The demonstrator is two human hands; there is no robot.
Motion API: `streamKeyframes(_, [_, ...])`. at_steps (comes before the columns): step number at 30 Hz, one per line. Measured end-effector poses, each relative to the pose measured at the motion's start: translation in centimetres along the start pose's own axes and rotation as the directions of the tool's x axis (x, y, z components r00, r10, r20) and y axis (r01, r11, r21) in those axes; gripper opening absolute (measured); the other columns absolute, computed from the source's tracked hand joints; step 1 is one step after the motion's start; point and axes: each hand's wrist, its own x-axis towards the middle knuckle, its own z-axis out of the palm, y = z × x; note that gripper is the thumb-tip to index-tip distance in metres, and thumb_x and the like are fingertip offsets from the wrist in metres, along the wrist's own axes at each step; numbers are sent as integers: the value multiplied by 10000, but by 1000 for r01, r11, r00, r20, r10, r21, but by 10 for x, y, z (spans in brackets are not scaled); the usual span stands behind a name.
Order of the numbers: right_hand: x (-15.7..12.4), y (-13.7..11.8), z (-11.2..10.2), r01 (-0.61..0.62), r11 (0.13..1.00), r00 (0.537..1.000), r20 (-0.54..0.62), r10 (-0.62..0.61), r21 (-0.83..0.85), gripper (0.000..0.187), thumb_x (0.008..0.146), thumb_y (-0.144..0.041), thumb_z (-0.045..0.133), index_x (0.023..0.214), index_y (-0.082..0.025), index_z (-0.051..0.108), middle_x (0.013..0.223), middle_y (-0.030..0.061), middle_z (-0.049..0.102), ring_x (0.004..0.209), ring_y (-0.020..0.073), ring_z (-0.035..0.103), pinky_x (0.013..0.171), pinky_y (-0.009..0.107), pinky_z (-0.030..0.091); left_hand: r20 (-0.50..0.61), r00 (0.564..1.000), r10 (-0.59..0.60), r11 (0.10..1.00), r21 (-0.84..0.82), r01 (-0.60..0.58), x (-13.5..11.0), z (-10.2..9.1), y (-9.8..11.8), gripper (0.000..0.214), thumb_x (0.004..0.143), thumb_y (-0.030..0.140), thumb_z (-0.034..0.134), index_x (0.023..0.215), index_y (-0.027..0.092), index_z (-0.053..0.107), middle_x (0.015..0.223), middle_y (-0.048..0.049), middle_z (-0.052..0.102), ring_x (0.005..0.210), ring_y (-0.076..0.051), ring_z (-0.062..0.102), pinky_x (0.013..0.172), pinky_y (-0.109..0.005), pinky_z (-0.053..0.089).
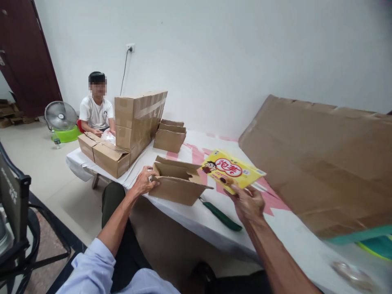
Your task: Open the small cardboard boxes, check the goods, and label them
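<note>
An open cardboard box (177, 189) stands at the table's front edge with its flaps up. My left hand (143, 181) grips the left end of this box, thumb outside and fingers at the rim. In my right hand (247, 201) is a yellow snack packet (231, 168) with red and white lettering and a cartoon figure. It is held tilted in the air, just right of the box. Below the packet, a dark green-handled tool (223, 215) lies on the table edge; its tip is partly hidden behind the box.
Stacked closed cartons (141, 118) stand on the white-covered table (309, 249) at left, with more open boxes (170, 136) behind. A large cardboard sheet (318, 159) leans at right. Across the table sits another person (97, 112) beside a fan (61, 116). A folding chair (14, 196) is at far left.
</note>
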Motion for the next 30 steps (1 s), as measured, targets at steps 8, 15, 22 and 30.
streamKeyframes(8, [23, 36, -4, -73, 985, 993, 79, 86, -158, 727, 414, -445, 974, 985, -247, 570, 1084, 47, 719, 887, 234, 758, 724, 411, 718, 48, 999, 4, 999, -41, -2, 0, 0, -7, 91, 826, 166, 769, 906, 185, 732, 1453, -134, 546, 1180, -260, 656, 926, -365, 592])
streamKeyframes(15, [24, 59, -16, 107, 844, 950, 305, 69, -525, 645, 438, -529, 915, 911, -224, 602, 917, 58, 734, 801, 257, 716, 648, 393, 631, 40, 998, 37, 999, -36, -36, -2, -2, 1, 162, 814, 150, 761, 969, 196, 747, 1355, -118, 599, 1207, -258, 621, 1012, -383, 548])
streamKeyframes(22, [23, 47, -23, 294, 606, 920, 391, 31, -739, 618, 511, -718, 822, 839, -224, 645, 854, 91, 762, 699, 269, 677, 640, 386, 533, 20, 999, 34, 999, -5, -34, -5, 4, 7, 412, 733, 120, 823, 1122, 239, 762, 1227, -69, 628, 1151, -247, 604, 1071, -402, 503])
streamKeyframes(30, [17, 56, -31, 226, 722, 935, 354, 28, -654, 604, 465, -650, 892, 816, -221, 653, 839, 79, 743, 757, 285, 702, 671, 413, 583, -24, 1000, -2, 1000, 26, 3, -6, 16, 3, 375, 738, 96, 796, 1086, 231, 759, 1221, -72, 630, 1149, -246, 627, 1055, -399, 514])
